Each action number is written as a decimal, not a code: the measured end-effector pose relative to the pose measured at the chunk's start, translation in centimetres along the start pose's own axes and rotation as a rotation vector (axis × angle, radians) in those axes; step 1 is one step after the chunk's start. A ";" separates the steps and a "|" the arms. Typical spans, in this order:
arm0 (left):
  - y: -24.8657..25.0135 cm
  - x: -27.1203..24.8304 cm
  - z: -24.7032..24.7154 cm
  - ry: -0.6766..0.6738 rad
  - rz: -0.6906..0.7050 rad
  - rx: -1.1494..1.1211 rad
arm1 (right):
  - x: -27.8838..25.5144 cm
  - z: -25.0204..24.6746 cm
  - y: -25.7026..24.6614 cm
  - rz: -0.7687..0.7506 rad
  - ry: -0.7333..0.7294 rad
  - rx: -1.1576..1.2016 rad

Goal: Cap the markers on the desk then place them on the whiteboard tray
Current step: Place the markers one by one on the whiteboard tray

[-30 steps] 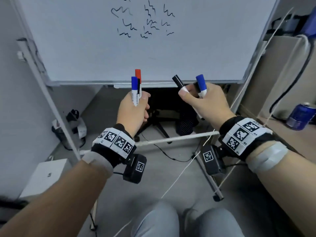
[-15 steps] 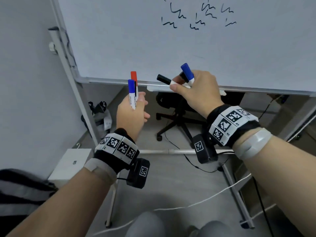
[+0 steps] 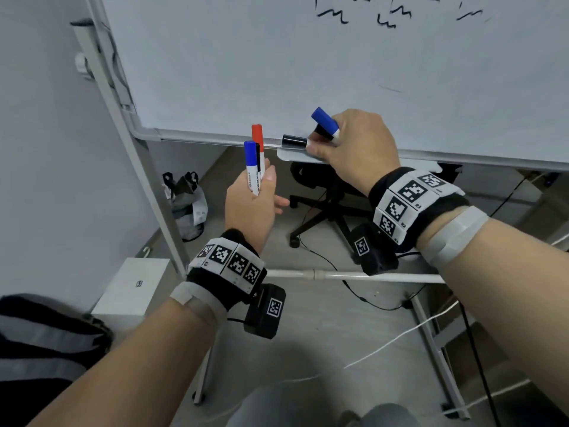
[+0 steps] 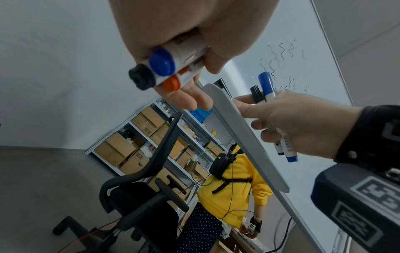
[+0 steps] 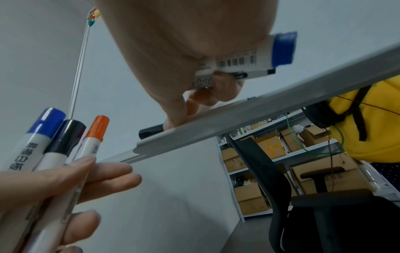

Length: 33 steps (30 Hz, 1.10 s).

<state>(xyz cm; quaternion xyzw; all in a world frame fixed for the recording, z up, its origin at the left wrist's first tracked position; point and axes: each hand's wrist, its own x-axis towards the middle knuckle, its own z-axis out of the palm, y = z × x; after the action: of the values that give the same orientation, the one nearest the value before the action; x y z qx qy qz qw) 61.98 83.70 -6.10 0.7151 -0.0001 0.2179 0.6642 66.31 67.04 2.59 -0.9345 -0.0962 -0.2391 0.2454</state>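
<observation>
Laying the black marker (image 3: 294, 140) down, the right hand (image 3: 354, 146) has dropped from mid-air a second ago to the tray (image 3: 284, 154) under the whiteboard (image 3: 277, 66). The marker now lies flat along the tray's left end, cap toward 9 o'clock, with the fingertips (image 5: 173, 123) still pinching its barrel. The same hand keeps a blue marker (image 3: 325, 123) and one more black-capped marker clamped in its curled fingers, caps toward 11 o'clock.

The left hand (image 3: 251, 201) has stayed at 8 o'clock of the tray, just below its edge. It grasps three upright markers in a bundle: blue (image 3: 251, 161), black and red (image 3: 258, 140).

Every cap in view is seated, so capping appears complete. Placement has begun: one marker is on the tray but not released, and five remain in the hands.

Readable markings:
- Barrel of the right hand's blue marker, right wrist view: a barcode, plus lettering too blurred to read.
- Left hand's markers: printed characters, not legible.
- Whiteboard: black squiggles (image 3: 332, 16) only, no words.
- Wristbands (image 3: 409, 195): square coded tags with small illegible labels.
</observation>
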 end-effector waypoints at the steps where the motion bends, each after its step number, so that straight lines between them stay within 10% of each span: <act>1: 0.0 0.3 0.1 -0.001 0.002 -0.007 | 0.3 0.0 0.1 0.005 0.004 0.003; 33: 2.5 0.1 -0.3 -0.061 0.075 -0.031 | -1.9 -2.5 -0.3 -0.058 0.046 0.230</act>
<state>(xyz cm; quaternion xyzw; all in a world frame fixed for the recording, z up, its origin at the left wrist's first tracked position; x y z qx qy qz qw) 61.28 83.77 -3.72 0.7106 -0.0504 0.2206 0.6662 63.59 65.91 3.71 -0.8912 -0.1445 -0.2550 0.3463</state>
